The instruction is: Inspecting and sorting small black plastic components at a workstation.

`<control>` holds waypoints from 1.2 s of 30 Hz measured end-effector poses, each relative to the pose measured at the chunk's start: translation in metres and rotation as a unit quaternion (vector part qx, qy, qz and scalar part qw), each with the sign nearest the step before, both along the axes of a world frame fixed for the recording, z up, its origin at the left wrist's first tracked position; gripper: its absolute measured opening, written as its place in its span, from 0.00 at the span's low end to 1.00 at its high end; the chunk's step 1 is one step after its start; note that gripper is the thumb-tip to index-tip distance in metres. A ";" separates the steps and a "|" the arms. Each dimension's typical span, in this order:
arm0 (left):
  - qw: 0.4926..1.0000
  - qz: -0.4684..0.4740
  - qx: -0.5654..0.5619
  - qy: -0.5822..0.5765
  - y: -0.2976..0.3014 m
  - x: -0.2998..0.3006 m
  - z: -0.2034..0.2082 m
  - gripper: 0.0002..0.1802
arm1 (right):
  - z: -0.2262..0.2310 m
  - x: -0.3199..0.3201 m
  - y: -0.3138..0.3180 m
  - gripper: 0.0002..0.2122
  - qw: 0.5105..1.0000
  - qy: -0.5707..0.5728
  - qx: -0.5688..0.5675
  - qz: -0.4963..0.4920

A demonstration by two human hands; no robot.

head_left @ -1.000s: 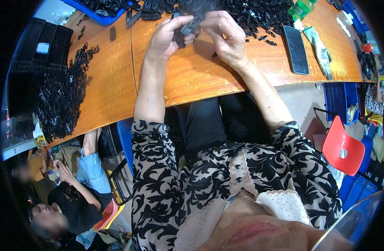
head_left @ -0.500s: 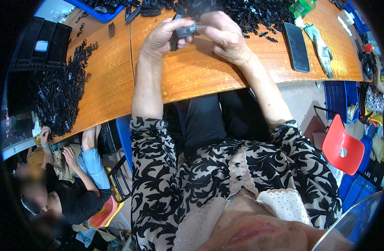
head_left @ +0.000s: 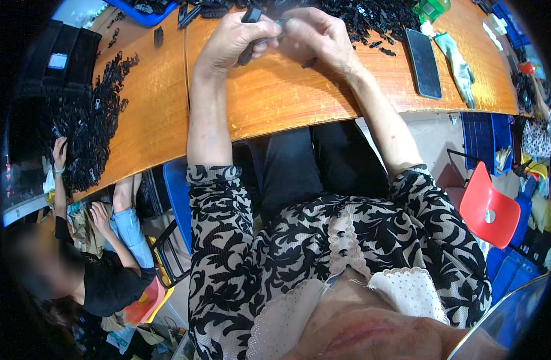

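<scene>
At the top centre of the frame, the left hand [head_left: 232, 43] is clasping a dark, blocky part [head_left: 252, 15], its grip firmly wrapping it, so that one end is sticking out above the thumb and the other below. The right hand [head_left: 324, 39] is meeting it from the right; blur is covering those fingertips, so I am unable to tell whether that grip is pinching anything. The held part is apparently being worked on, its handling looking unfinished. Plenty of loose small black parts [head_left: 380, 18] are lying heaped on the tabletop [head_left: 149, 114] at upper right of centre, and another black pile [head_left: 89, 132] is spreading at left (which pieces are done and which are waiting, nothing is showing). Longer black pieces [head_left: 188, 17] are lying near the top edge, beside a blue tray [head_left: 144, 18]. A phone [head_left: 423, 63] and a glove [head_left: 455, 66] are resting at upper right, apart from both hands.
</scene>
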State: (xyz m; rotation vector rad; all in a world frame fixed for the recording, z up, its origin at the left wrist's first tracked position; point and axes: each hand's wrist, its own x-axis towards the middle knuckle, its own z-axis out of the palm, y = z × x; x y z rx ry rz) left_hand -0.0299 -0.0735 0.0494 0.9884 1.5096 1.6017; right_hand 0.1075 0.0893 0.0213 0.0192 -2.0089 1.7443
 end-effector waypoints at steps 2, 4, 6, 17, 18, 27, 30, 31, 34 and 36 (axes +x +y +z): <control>1.000 0.004 -0.010 -0.013 -0.003 0.008 0.000 0.13 | -0.004 -0.004 -0.006 0.14 0.996 0.039 0.075 -0.034; 0.999 0.010 -0.019 -0.027 -0.011 0.019 -0.005 0.13 | 0.004 0.004 -0.014 0.13 1.000 -0.008 0.020 -0.020; 0.996 0.068 -0.036 -0.054 -0.022 0.037 -0.011 0.12 | 0.006 0.007 -0.017 0.11 0.995 -0.094 -0.020 0.023; 0.929 0.178 -0.321 0.046 -0.240 0.132 -0.012 0.24 | -0.010 -0.005 -0.011 0.11 0.873 0.077 0.440 -0.195; 0.918 0.163 -0.356 0.065 -0.250 0.133 -0.009 0.27 | -0.008 -0.004 -0.012 0.12 0.828 0.039 0.516 -0.216; 0.913 0.322 -0.115 0.221 -0.119 0.015 0.022 0.17 | -0.014 -0.008 -0.010 0.09 0.800 0.035 0.549 -0.239; 0.783 0.299 -0.112 0.533 -0.056 -0.072 -0.010 0.21 | -0.015 -0.010 -0.014 0.09 0.790 -0.008 0.565 -0.238; 0.729 0.280 -0.106 0.615 -0.046 -0.097 -0.025 0.23 | -0.012 -0.011 -0.018 0.09 0.792 -0.003 0.564 -0.235; 0.706 0.246 -0.182 0.638 -0.019 -0.109 -0.052 0.21 | -0.011 -0.011 -0.018 0.07 0.796 0.026 0.566 -0.213; 0.696 0.230 -0.234 0.638 0.003 -0.081 -0.036 0.18 | -0.012 -0.008 -0.007 0.04 0.806 0.037 0.573 -0.144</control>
